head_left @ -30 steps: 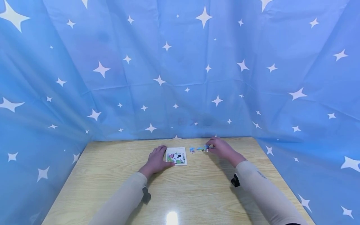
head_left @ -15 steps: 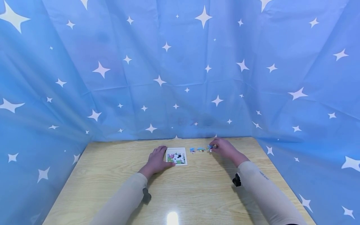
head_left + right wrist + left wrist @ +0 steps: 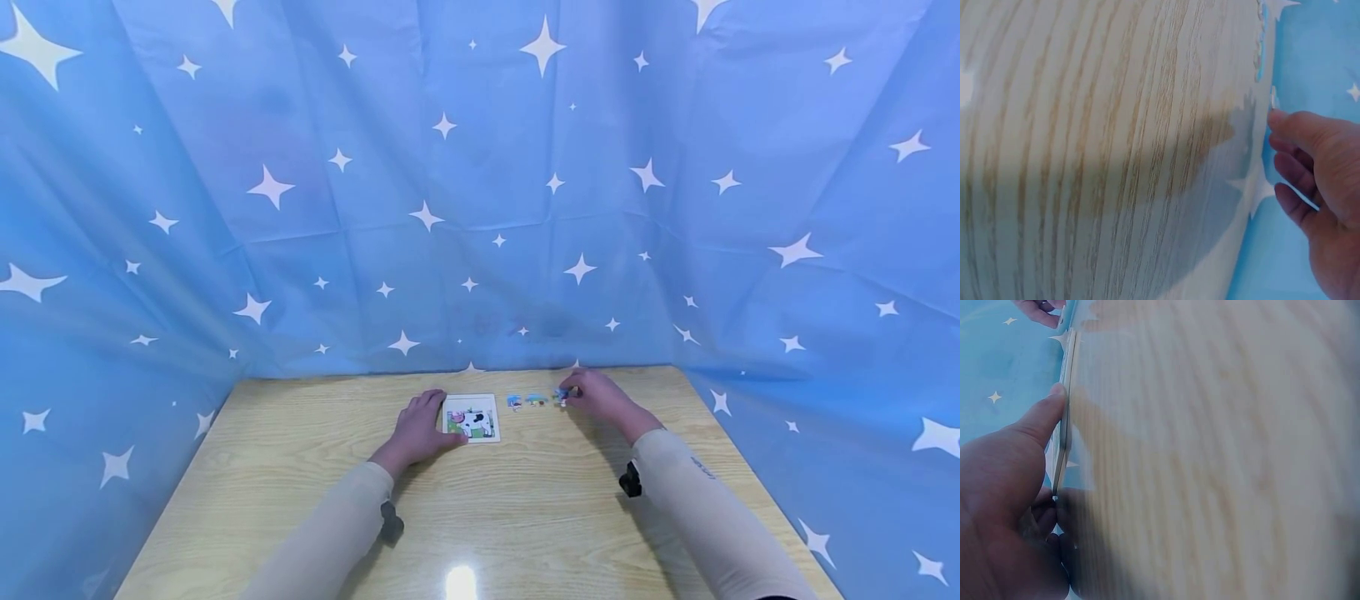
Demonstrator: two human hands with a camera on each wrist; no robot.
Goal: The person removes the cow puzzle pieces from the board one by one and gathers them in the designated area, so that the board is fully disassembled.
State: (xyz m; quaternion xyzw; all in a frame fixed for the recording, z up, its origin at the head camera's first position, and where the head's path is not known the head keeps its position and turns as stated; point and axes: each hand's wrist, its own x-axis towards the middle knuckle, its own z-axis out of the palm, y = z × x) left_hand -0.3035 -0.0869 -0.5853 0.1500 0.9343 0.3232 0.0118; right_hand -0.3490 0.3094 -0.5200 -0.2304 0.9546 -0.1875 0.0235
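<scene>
A white-framed jigsaw puzzle board point(image 3: 471, 402) with a cow picture lies flat near the back of the table. My left hand point(image 3: 417, 429) grips its left side, thumb on the front edge and fingers round the far left corner. In the left wrist view the thumb point(image 3: 1047, 415) lies against the board's thin edge. To the right, my right hand point(image 3: 600, 395) pinches a small blue puzzle piece point(image 3: 560, 395) between thumb and fingertips, close over the table. The right wrist view shows a sliver of that piece point(image 3: 1274, 97) past the thumb tip.
Two loose puzzle pieces, one blue and pink point(image 3: 513, 402) and one blue and green point(image 3: 536, 399), lie in a row between the board and the right hand. A blue star-printed curtain point(image 3: 480, 208) hangs behind the wooden table point(image 3: 510, 508) and along its sides.
My right hand has shifted slightly right with the pinched puzzle piece, leaving a gap beside the blue and green piece. The left hand and the board have stayed in place.
</scene>
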